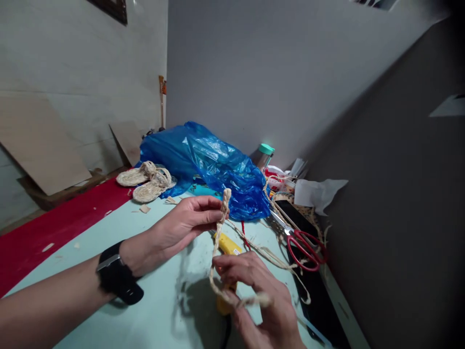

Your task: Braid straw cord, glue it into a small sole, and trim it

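My left hand, with a black watch on the wrist, pinches the upper end of a pale braided straw cord above the light green table. My right hand is closed on the lower part of the same cord, which curves under its fingers. A yellow tool lies on the table just behind the cord, partly hidden by my right hand.
A crumpled blue plastic bag sits behind the hands. Two woven straw sandals lie left of it. Red-handled scissors rest on a black object at the right, with loose straw strands, a green-capped jar and white paper. A red strip runs along the left.
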The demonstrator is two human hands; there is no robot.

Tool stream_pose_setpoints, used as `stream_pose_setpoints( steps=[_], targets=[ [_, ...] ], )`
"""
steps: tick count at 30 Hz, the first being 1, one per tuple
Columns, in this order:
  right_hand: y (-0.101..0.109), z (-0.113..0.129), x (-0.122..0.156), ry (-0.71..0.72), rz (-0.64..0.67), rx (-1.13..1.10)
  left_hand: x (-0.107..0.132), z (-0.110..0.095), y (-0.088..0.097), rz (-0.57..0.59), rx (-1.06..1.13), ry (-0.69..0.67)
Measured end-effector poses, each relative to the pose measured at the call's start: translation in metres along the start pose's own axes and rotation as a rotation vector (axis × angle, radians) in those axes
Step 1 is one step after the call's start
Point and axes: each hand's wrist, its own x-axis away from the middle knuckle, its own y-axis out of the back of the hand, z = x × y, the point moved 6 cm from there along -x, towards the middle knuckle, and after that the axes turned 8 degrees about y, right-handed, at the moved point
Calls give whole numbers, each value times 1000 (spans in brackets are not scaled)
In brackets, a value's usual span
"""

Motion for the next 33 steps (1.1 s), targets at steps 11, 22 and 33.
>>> stream_pose_setpoints(
  steps=[11, 22, 33],
  targets=[
    [6, -38, 28, -402, 280, 733, 7, -3, -11, 135, 124, 31],
    [-23, -27, 42, -849, 216, 700, 10, -8, -17, 152, 94, 15],
    [2, -32, 57, -1025, -109, 308, 9, -37, 4, 50, 64, -36]
  ],
)
